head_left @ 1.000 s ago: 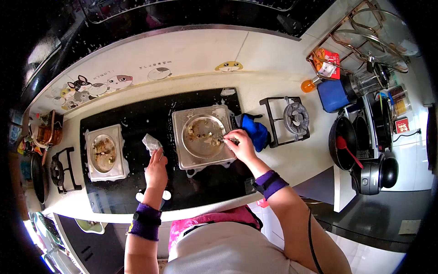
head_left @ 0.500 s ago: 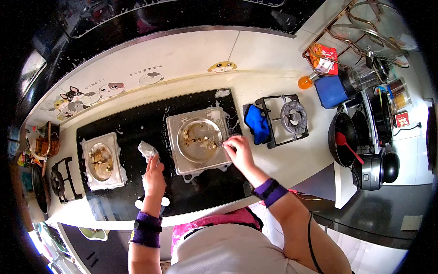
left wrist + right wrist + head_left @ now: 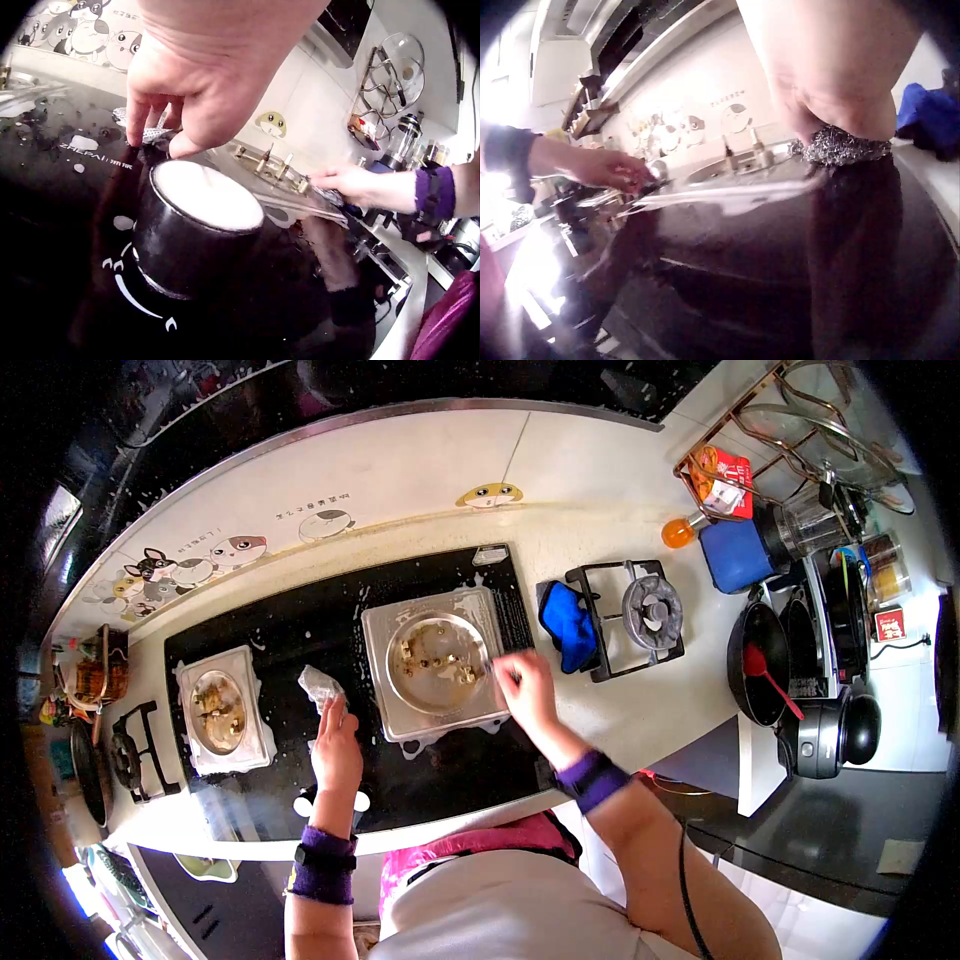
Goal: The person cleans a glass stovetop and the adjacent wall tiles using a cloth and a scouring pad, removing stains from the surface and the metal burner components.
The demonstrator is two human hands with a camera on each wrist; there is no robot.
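Observation:
My right hand [image 3: 527, 695] is at the right edge of the larger metal burner tray [image 3: 385, 712]. It grips a wad of steel wool [image 3: 844, 146], pressed low over the glossy black surface in the right wrist view. My left hand [image 3: 337, 752] is left of that tray, fingers and thumb bent down around a crumpled greyish-white cloth [image 3: 318, 684] on the black cooktop [image 3: 290, 640]. A black knob with a white top [image 3: 191, 240] stands just below the left hand. Brass burner parts [image 3: 266, 161] stick up inside the larger tray's round well.
A smaller dirty burner tray [image 3: 262, 745] sits at the left. Right of the cooktop are a bunched blue cloth [image 3: 567, 625] and a black pan support [image 3: 590, 660] with a grey burner ring. Farther right stand a black pan [image 3: 742, 670] and a blender [image 3: 735, 555].
My right hand has drawn back from the round well to the tray's right edge. The blue cloth lies farther right, closer to the pan support. My left hand stays on the greyish-white cloth.

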